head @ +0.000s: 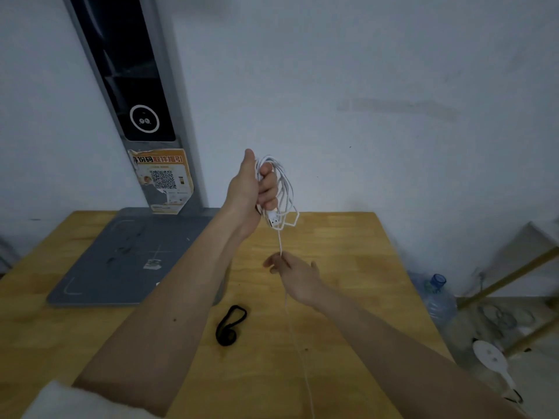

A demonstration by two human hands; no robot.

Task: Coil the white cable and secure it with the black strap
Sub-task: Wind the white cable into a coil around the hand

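Hands, two of them with bare forearms, reach out over a square table (348,297) of pale yellow wood with visible grain. The left hand (252,189) is raised above the table's far edge, its fingers closed around a bundle of several loose loops of thin, smooth white cable (284,189); the exact loop count is hard to make out. One USB plug (273,220) with a metal tip pokes out below this fist. A single strand drops from the bundle to the right hand (295,272), lower and apart from the left, which pinches it between thumb and fingertips. The strand then trails toward the near edge and is cut off by the frame. One black strap (230,325), a narrow matte band curled into a loop, lies flat on the wood near the table's middle, untouched. A grey mat (121,255) with faint markings covers the far left corner, partly hidden by the left forearm. Beyond the right edge stand a blue-capped water jug (437,294) and blurred objects.
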